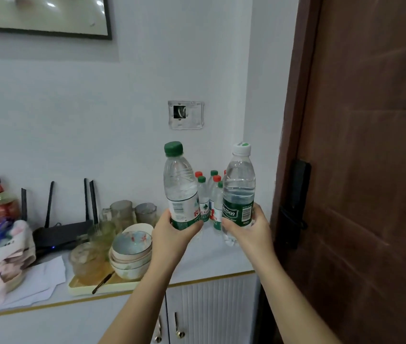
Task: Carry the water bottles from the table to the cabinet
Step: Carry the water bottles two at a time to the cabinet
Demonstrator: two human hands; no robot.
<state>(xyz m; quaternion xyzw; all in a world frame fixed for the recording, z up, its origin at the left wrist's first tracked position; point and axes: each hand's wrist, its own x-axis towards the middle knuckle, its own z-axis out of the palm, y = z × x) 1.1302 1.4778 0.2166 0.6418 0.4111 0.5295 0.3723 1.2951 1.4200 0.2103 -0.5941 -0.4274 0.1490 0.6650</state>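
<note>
Left of the working area, a stack of pale ceramic bowls [132,254] sits on a cream tray and limits room on that side. The left hand [172,230] grips the lower body of a clear plastic water bottle with a green cap [179,180]. Its long axis is upright, leaning slightly left.

Beyond and between the two held bottles stands a group of small clear water bottles with red and green caps [209,194]. They are set against the wall on the white cabinet with gold edging [211,263].

The right hand [249,228] grips the green label of a clear plastic water bottle with a white cap [239,180], likewise upright. Both held bottles are forward of the group, over the bare cabinet top. Whether the right bottle's base touches it cannot be told.

Judgement: the set-down spot lies straight ahead and down. Both hands are about equally near.
</note>
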